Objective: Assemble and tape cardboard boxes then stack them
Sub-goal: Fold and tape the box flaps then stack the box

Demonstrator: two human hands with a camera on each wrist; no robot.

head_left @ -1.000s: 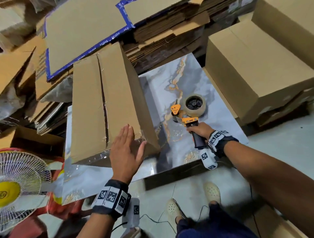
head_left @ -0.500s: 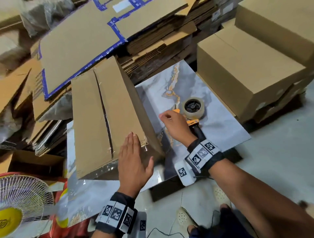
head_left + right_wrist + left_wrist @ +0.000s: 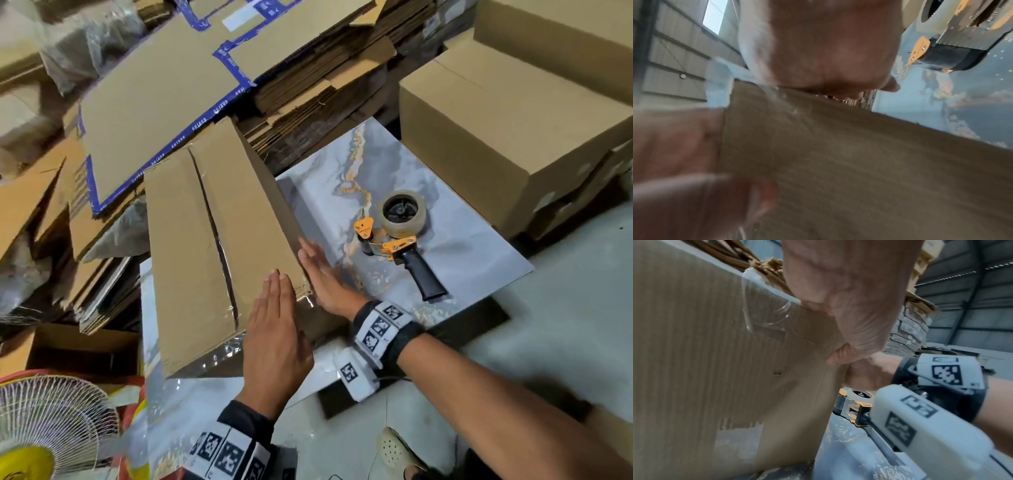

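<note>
One box [image 3: 219, 253] on the bench [image 3: 459, 260] has its seam taped; stacking remains. Left hand [image 3: 277, 339] and right hand [image 3: 329, 281] press it with flat fingers, gripping nothing.

left hand [image 3: 277, 339] flat with fingers straight and together, right hand [image 3: 323, 277] flat beside it, fingers extended

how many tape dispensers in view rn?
1. The tape dispenser lies on the marbled board, right of the box that both hands touch; no hand is on it. Others may be hidden among the cardboard piles.
</note>
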